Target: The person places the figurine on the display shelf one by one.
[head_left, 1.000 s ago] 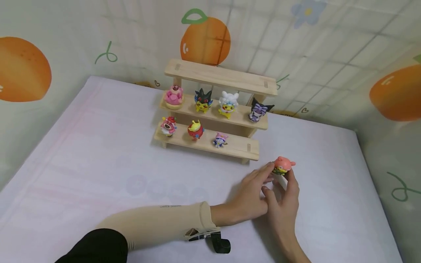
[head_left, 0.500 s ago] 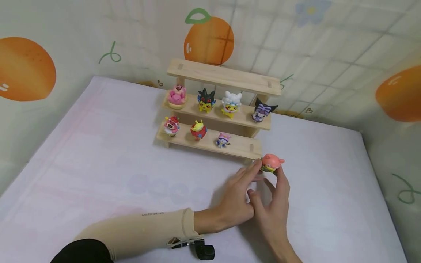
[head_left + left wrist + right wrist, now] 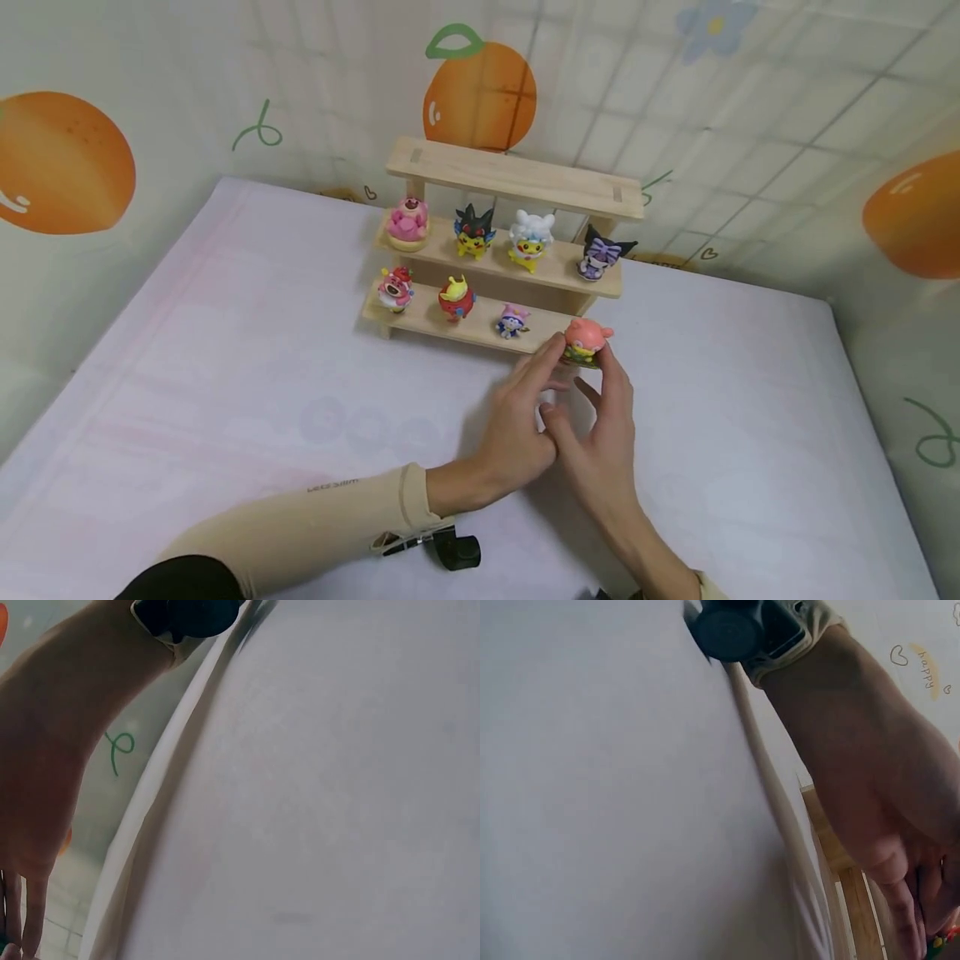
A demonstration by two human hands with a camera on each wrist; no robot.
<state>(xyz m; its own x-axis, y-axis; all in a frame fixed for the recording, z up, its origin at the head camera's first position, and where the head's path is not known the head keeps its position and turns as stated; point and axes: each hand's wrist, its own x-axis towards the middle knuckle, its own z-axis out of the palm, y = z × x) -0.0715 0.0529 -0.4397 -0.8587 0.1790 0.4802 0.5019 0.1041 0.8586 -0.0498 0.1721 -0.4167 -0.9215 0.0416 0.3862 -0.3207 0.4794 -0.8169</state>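
Observation:
A small figurine (image 3: pixel 587 340) with a round coral-pink head and a yellow and green lower part is held between the fingertips of both hands. My left hand (image 3: pixel 513 425) presses its left side and my right hand (image 3: pixel 603 437) its right side, while the right thumb stays away from it. The figurine overlaps the right end of the lowest step of a wooden three-step display stand (image 3: pixel 517 171). In the left wrist view the left hand (image 3: pixel 37 780) reaches down along the left edge. The right wrist view has the right hand (image 3: pixel 892 795) at the right.
On the middle step stand a pink bear figurine (image 3: pixel 408 223), a black-haired one (image 3: pixel 474 233), a white-hatted one (image 3: pixel 531 240) and a black-eared one (image 3: pixel 600 254). The lowest step holds a red-hatted bear (image 3: pixel 395 289), a red-and-yellow figurine (image 3: pixel 456 300) and a small pink-hatted one (image 3: pixel 512 321).
Both hands have carried the pink-headed figurine left and away from the person, from the tabletop right of the stand to the right end of its lowest step. The other figurines stay put.

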